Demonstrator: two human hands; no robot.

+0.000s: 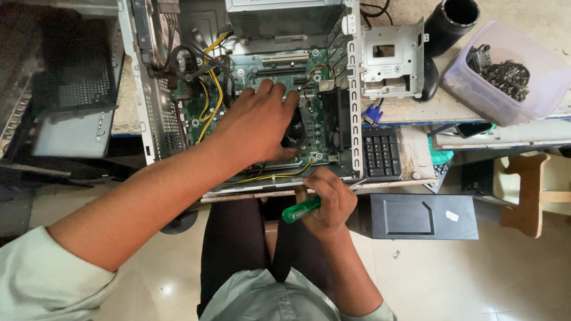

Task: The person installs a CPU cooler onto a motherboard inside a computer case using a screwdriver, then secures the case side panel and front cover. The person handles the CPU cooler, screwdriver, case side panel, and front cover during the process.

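Right hand (329,199) grips a glossy green screwdriver (301,210); left hand (257,125) presses a round black fan (293,132).

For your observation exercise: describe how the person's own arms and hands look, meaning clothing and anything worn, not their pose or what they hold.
Both arms are bare from the elbow down. The left hand and right hand wear no gloves; no rings or watch show. Each upper arm ends in a loose, pale grey-green short sleeve, plain fabric with no visible markings.

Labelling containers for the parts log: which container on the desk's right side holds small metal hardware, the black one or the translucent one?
The translucent plastic tub at the far right: a dark heap of metal hardware lies in it. The black cylinder beside it shows only a dark opening.
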